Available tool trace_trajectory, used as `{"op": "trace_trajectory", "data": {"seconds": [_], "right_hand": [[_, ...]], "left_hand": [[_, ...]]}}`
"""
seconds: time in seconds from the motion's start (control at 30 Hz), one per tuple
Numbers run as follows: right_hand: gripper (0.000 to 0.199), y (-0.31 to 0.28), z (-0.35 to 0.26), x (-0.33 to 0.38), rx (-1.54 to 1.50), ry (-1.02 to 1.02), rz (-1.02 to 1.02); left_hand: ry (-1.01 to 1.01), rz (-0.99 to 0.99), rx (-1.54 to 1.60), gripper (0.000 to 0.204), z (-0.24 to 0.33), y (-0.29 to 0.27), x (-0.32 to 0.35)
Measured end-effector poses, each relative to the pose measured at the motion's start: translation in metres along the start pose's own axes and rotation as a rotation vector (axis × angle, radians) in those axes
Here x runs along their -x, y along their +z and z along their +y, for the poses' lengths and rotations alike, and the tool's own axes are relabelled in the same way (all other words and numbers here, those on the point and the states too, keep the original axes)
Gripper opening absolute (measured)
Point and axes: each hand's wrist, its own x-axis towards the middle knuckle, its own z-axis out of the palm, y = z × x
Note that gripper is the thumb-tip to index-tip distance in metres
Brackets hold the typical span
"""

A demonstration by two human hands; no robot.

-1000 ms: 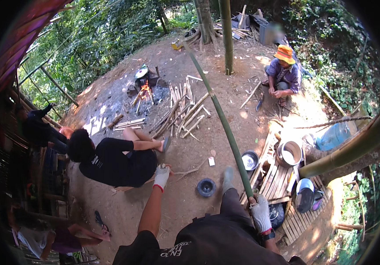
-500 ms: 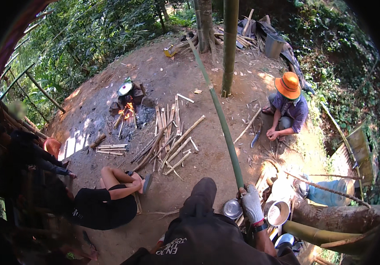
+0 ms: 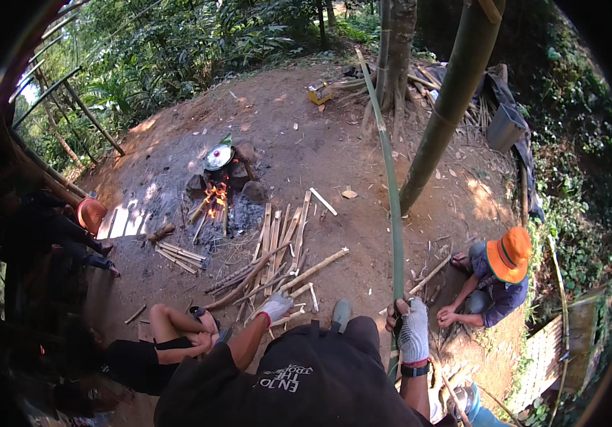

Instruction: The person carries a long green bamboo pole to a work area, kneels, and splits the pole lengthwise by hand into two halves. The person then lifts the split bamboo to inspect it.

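Observation:
My right hand, in a pale knitted glove with bare fingertips, is closed around the near part of a long green bamboo pole. Away from me the pole stretches toward the tree, and its near end runs down beside my right leg. My left hand, also in a white glove, is held out to the left of my body. Nothing shows in it, and its fingers look loosely apart, though small in view. Beyond that hand lies a pile of split firewood on the ground.
A fire burns under a lidded pot between stones. A person in an orange hat crouches at the right; another person sits at the left. A thick bamboo post and a tree trunk stand ahead. A grey bin stands far right.
My left hand has come into view at the left. My right hand still grips the pole, now farther from my body. The whole view has shifted, and the metal pots beside me have left it.

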Motion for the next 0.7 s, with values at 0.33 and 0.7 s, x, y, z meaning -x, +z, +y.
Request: {"op": "trace_trajectory", "data": {"seconds": [0.33, 0.7], "right_hand": [[0.019, 0.057, -0.177, -0.293, -0.082, -0.072, -0.118], [0.019, 0.156, -0.364, -0.638, 0.079, -0.106, -0.044]], "left_hand": [[0.472, -0.290, -0.039, 0.026, 0.391, 0.048, -0.107], [0.544, -0.707, -0.076, 0.036, 0.651, 0.035, -0.268]]}}
